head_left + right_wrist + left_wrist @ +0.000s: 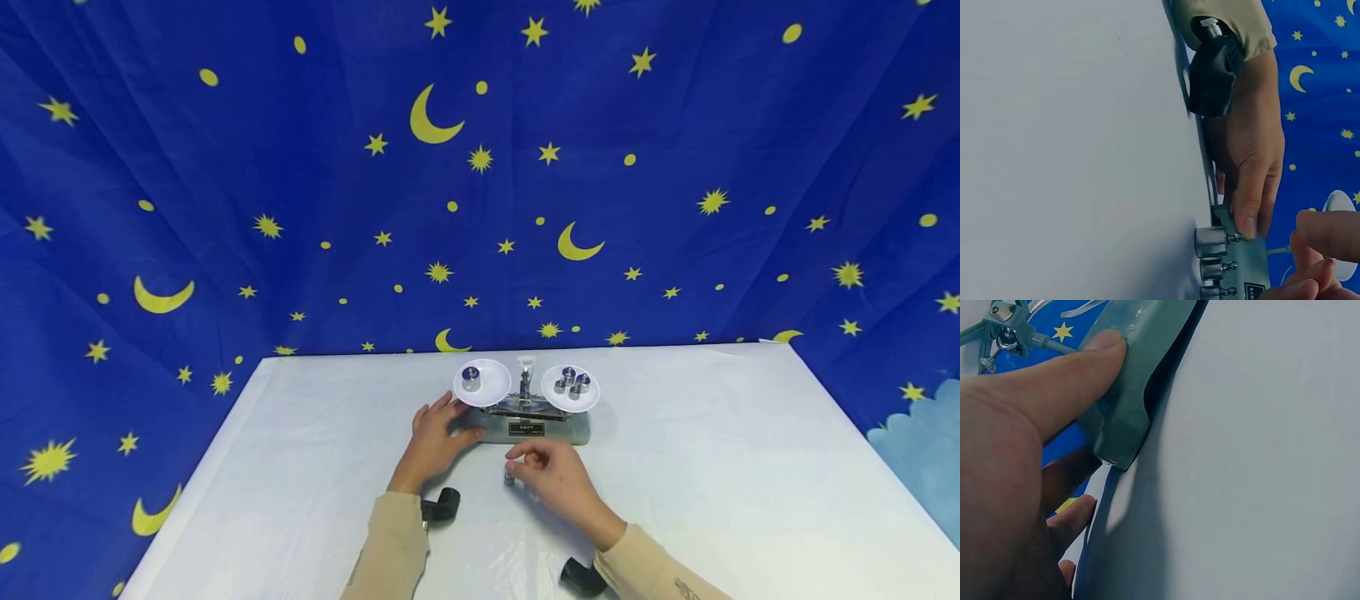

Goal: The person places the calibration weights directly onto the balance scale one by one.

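Note:
A balance scale (pixel 527 429) with a grey-green base and two white pans stands on the table. My left hand (pixel 433 446) grips the left end of its base, thumb on the near side and other fingers behind. One large metal weight (pixel 471 379) sits on the left pan (pixel 493 385); several smaller weights (pixel 582 382) stand on the right pan (pixel 555 402). My right hand (pixel 558 479) hovers in front of the base with bent fingers, above a metal weight (pixel 509 479). In the right wrist view, a row of knobbed weights (pixel 1212 242) shows below my fingers (pixel 1329 231), with none between them.
A white cover lies over the table (pixel 712 467). Behind it hangs a blue cloth (pixel 510 200) with yellow moons and stars. Black camera mounts (pixel 447 505) stick out at both wrists, close above the tabletop.

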Motion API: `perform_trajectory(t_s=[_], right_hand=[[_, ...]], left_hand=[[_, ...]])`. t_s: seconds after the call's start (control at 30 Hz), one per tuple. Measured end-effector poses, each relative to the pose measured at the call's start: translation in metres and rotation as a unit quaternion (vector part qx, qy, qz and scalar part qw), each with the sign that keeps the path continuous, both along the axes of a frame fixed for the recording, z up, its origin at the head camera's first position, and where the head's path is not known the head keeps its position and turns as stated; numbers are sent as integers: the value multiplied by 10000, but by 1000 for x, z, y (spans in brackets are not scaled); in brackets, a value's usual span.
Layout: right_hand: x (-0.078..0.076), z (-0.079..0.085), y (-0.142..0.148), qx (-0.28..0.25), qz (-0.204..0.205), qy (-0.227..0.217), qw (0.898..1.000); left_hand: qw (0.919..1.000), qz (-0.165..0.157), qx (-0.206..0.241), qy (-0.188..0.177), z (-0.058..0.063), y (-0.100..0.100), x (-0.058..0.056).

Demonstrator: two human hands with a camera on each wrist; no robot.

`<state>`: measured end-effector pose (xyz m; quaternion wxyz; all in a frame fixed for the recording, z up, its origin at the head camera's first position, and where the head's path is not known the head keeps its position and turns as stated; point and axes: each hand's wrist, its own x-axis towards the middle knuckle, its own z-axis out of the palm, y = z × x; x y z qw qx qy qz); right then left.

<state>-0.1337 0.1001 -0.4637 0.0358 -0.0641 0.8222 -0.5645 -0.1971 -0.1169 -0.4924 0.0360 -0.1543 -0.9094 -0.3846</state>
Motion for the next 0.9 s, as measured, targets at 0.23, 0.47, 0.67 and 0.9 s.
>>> perform_trajectory(t_s=[0.23, 0.47, 0.67, 0.9], right_hand=[[2, -5, 0, 133, 25, -57, 9999], [3, -9, 0, 179, 95, -71, 9998], [3, -12, 1, 239, 123, -13, 9996], [3, -12, 1, 206, 207, -85, 9995]], left_hand=[[9999, -42, 91, 1, 0, 0, 1], [9999, -46, 118, 39, 1, 0, 1], [9999, -35, 110, 27, 1, 0, 0], [9999, -39, 109, 34, 0, 0, 0]])
